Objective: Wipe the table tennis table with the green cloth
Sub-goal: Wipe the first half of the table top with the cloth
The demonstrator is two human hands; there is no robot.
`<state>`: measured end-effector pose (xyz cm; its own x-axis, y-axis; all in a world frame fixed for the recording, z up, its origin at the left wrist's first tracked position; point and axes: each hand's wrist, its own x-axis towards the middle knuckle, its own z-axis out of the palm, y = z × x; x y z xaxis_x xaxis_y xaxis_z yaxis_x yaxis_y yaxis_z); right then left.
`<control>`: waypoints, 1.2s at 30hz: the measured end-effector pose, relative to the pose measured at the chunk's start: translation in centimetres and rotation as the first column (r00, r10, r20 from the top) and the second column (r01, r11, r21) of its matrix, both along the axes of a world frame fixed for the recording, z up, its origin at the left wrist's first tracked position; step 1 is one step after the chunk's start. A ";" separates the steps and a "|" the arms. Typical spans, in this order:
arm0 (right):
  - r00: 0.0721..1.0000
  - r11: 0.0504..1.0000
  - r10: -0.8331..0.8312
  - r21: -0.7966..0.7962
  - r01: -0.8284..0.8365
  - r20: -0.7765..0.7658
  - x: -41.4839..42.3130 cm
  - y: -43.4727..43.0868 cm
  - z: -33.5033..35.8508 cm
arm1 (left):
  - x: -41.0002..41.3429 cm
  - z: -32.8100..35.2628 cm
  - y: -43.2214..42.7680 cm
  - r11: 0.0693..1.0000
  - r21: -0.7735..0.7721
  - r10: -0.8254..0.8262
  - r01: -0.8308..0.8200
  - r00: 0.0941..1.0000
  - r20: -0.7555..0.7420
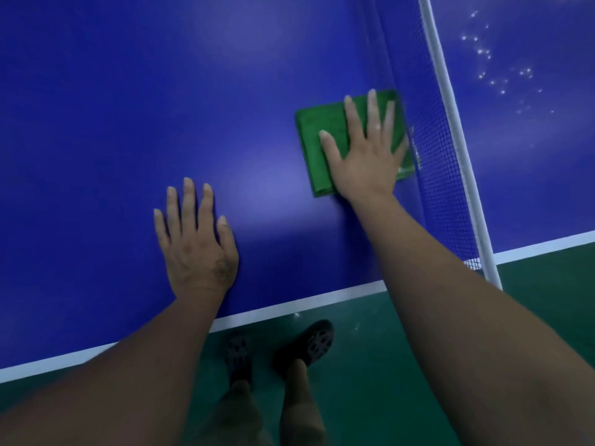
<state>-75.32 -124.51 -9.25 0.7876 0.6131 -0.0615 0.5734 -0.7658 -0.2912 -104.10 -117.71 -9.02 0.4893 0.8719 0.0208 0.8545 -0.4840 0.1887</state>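
Left hand [196, 249] flat on table [96, 123], fingers slightly apart, right hand [367, 156] spread-fingered pressing green cloth [317, 133] beside net [450, 156], cloth tag [405, 170] illegible.

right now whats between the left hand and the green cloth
Nothing but bare blue table in the head view. The left hand rests flat on it, apart from the green cloth under the right hand.

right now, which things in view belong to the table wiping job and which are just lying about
In the job:
- folded green cloth, pressed under the flat right hand
- blue table tennis table top
- left hand, resting flat on the table

Just there:
- white-taped mesh net beside the cloth
- dark perforated shoes on the green floor
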 end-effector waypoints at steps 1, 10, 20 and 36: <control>1.000 1.000 -0.028 0.001 0.028 -0.001 -0.5 -1.4 0.0 | 0.0 0.1 0.0 1.000 -0.005 0.000 0.000 1.000 0.003; 0.988 0.991 0.131 -0.023 -0.130 0.083 -15.4 -18.4 -0.9 | 0.3 0.5 -0.2 1.000 -0.014 0.018 -0.018 1.000 -0.001; 0.995 0.997 -0.061 -0.044 0.065 0.076 -13.2 -13.7 -0.6 | -0.2 -0.3 -0.2 1.000 0.013 0.028 -0.028 1.000 0.011; 0.956 0.953 -0.245 0.138 0.269 -0.163 -24.7 -15.6 1.2 | -0.8 0.2 -0.4 1.000 -0.025 -0.017 0.017 0.999 0.028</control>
<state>-100.02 -140.10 -8.04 0.9097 0.4019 -0.1041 0.3067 -0.8196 -0.4838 -104.89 -118.09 -8.79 0.5036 0.8639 0.0128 0.8404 -0.4932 0.2244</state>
